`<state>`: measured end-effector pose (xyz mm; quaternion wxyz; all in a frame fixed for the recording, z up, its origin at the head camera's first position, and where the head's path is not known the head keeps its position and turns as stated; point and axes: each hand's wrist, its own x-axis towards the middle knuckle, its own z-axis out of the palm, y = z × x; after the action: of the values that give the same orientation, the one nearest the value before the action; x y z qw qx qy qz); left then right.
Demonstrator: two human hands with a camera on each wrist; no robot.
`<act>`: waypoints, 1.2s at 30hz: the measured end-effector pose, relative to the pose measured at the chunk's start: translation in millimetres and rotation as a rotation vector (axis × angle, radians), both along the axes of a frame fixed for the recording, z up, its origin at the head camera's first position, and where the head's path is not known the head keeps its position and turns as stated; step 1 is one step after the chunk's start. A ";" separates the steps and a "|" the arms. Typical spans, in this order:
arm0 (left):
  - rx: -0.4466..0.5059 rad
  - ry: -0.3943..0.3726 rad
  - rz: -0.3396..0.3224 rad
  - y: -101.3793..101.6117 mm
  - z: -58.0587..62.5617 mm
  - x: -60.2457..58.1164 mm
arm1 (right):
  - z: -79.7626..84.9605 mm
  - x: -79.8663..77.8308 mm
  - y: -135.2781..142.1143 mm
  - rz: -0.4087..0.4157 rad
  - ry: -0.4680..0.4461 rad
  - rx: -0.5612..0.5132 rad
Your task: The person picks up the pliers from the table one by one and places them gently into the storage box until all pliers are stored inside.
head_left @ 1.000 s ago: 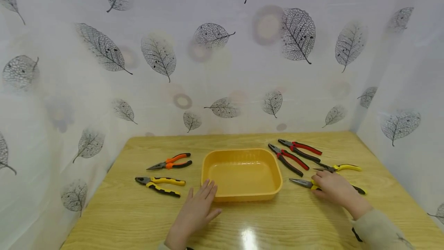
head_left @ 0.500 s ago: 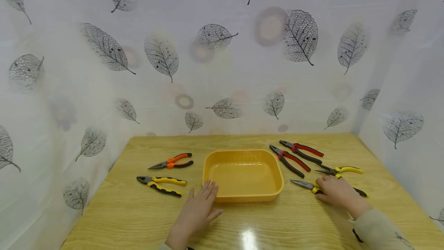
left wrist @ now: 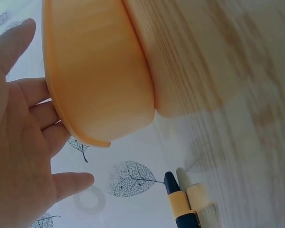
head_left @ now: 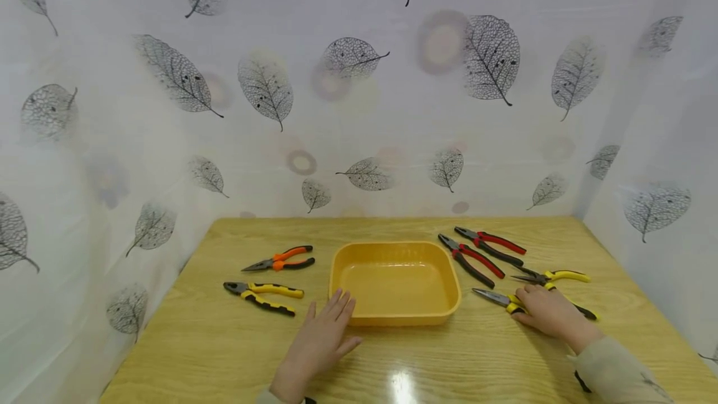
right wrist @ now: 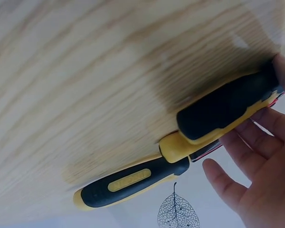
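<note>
My left hand (head_left: 316, 345) lies with straight fingers at the near left corner of a yellow rectangular tray (head_left: 392, 320). The left wrist view shows its fingers behind the tray's rim (left wrist: 54, 102), thumb spread away. On the right, my right hand (head_left: 552, 315) grips the handles of needle-nose pliers (head_left: 492, 297), whose jaws point left towards the tray. Seen from the right wrist, a thumb and fingers sit either side of the black and yellow handle (right wrist: 223, 107). A second pair of needle-nose pliers (head_left: 568, 275) lies just behind that hand, partly covered by it.
Two pairs of red and black combination pliers (head_left: 482, 260) lie behind and right of the tray. To its left are orange and black needle-nose pliers (head_left: 278, 261) and yellow and black combination pliers (head_left: 247, 292). A leaf-print curtain (head_left: 364, 117) surrounds the wooden table (head_left: 437, 363).
My right hand has shifted slightly right along the pliers, so more of the yellow near the pivot shows. The left hand stays at the tray. The whole view drifts a little.
</note>
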<state>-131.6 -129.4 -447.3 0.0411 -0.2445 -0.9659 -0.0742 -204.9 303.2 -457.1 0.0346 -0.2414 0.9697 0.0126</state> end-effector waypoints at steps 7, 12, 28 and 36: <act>0.001 -0.001 -0.006 0.4 1.0 -1.5 | 1.5 0.4 0.8 0.026 0.028 0.024; -0.005 0.005 -0.009 0.2 0.9 -2.5 | 0.1 1.7 0.8 0.037 0.069 0.047; -0.013 -0.021 -0.003 0.5 1.5 -2.9 | 7.9 4.3 -4.7 0.002 0.206 0.014; -0.008 -0.016 -0.002 1.1 0.7 -2.3 | 16.7 7.2 -10.5 0.005 0.280 0.017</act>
<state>-133.9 -128.2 -446.7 0.0323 -0.2449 -0.9663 -0.0725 -197.7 292.6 -440.4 -0.0990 -0.2392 0.9644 0.0543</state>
